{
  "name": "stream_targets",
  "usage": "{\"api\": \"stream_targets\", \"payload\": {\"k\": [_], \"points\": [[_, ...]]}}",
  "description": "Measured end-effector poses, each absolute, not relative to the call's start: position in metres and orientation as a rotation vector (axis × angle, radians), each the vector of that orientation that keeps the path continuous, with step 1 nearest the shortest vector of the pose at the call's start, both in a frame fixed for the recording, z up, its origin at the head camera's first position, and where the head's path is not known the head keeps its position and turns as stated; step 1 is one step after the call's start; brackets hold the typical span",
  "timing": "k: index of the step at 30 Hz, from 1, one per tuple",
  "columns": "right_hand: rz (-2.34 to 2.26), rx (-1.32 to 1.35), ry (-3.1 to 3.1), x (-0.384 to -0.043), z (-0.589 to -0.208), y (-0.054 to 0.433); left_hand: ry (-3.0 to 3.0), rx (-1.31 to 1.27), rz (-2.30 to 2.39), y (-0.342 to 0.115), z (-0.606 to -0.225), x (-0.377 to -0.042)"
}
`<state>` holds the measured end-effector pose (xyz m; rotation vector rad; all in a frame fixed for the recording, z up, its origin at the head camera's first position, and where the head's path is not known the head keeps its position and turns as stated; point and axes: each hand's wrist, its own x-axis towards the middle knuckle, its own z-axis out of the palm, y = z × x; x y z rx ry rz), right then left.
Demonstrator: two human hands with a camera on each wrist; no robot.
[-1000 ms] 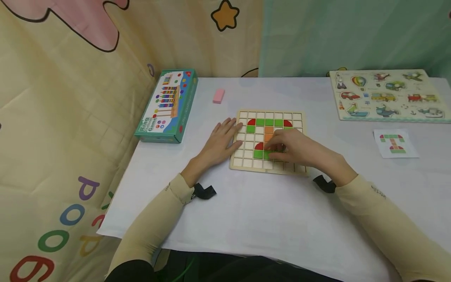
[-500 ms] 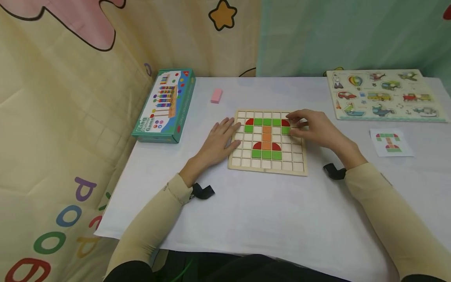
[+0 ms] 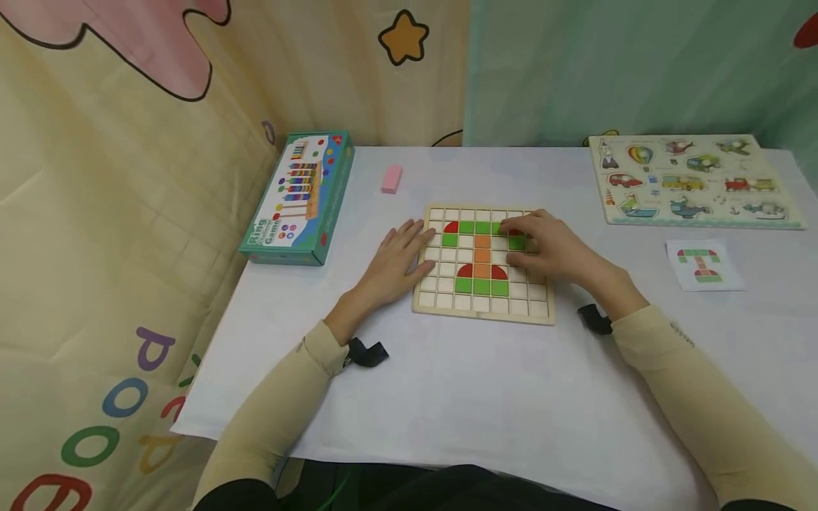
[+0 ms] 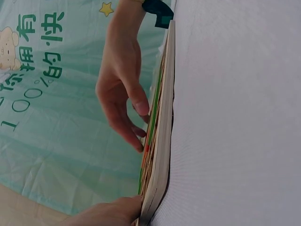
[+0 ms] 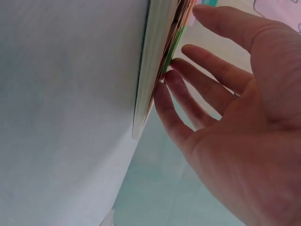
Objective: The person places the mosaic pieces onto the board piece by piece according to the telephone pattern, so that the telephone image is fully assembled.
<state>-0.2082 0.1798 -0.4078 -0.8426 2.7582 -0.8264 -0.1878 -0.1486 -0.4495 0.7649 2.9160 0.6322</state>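
Note:
A square wooden grid board [image 3: 483, 317] with white cells lies on the table. Green square tiles [image 3: 481, 287], orange square tiles [image 3: 481, 255] and red quarter-round tiles [image 3: 465, 270] form a mushroom-like pattern on it. My left hand [image 3: 391, 264] rests along the left edge, fingers straight and thumb at the rim. Over the upper right part is my right hand [image 3: 554, 247], its fingers loosely bent with fingertips right at the tiles; they cover the top right corner of the pattern. The right wrist view shows the fingers of this right hand [image 5: 254, 99] spread, nothing between them.
To the right lies a small card [image 3: 703, 265] printed with a similar pattern. Behind it is a vehicle picture puzzle board [image 3: 696, 181]. A green game box [image 3: 297, 199] stands at the left, and a pink block [image 3: 392, 179] lies behind the grid board.
My right hand went from the pattern's lower part up to the board's right edge, uncovering the lower tiles, then shifted left over the upper right tiles. The left hand stayed in place.

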Motion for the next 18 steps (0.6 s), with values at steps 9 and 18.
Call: {"api": "stream_targets", "payload": {"k": [9,18], "points": [[-0.879,-0.847,2.806,-0.208,-0.407,0.182,2.93,0.777,0.643,-0.15,-0.447,-0.184],[-0.858,-0.768,2.847,-0.21,-0.399,0.191,2.934,0.772,0.655,-0.149,-0.447,-0.185]]}}
